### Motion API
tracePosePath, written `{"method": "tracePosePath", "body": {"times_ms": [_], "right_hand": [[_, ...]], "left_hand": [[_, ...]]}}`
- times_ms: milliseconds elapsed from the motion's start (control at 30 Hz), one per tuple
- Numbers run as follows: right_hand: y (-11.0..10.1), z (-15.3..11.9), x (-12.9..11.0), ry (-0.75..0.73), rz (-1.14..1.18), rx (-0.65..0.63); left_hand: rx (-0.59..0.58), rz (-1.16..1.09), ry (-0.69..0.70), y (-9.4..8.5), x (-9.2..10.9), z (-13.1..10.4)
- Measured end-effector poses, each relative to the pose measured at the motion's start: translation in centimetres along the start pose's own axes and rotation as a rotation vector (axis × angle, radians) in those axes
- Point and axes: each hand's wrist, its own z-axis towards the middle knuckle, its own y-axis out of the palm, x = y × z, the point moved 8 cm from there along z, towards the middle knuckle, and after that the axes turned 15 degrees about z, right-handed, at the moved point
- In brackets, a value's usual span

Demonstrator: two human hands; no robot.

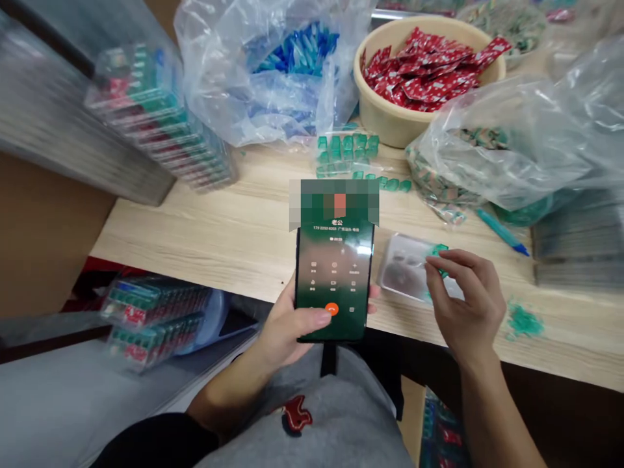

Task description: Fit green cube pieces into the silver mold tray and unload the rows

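Observation:
My left hand [287, 325] is wrapped round a smartphone [334, 273], its thumb lying at the orange hang-up button on the lit call screen. To the right, my right hand [470, 299] pinches a small translucent green piece [440, 252] between thumb and fingertips. Below those fingertips a clear plastic case [402, 266] lies flat on the wooden table [234, 240]. Behind the phone are several green cube-like pieces [347, 149], some in clear packaging and some in a loose row.
A cream tub [390, 123] holds red patterned packets. Left of it, a clear bag [219, 97] contains blue pieces. Packed cases [175, 136] stand stacked at the left. A blue pen [502, 233] and green scraps [525, 320] lie at the right.

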Motion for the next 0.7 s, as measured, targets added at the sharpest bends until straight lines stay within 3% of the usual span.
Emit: {"method": "tracePosePath", "body": {"times_ms": [267,400,567,700], "right_hand": [[-2.4,-2.2,0.6,0.051,-0.030,0.062],[-5.4,-4.5,1.1,0.124,-0.086,0.159],[-11.0,-11.2,2.8,0.393,-0.102,0.410],[-15.1,-18.8,4.0,0.638,-0.129,0.626]], "left_hand": [[0.045,0.091,-0.037,0.1,-2.3,0.7],[-0.030,0.152,-0.116,1.3,-2.7,1.0],[-0.183,0.190,-0.294,5.2,-5.0,1.7],[-0.271,0.139,-0.628,10.7,-11.3,2.4]]}}
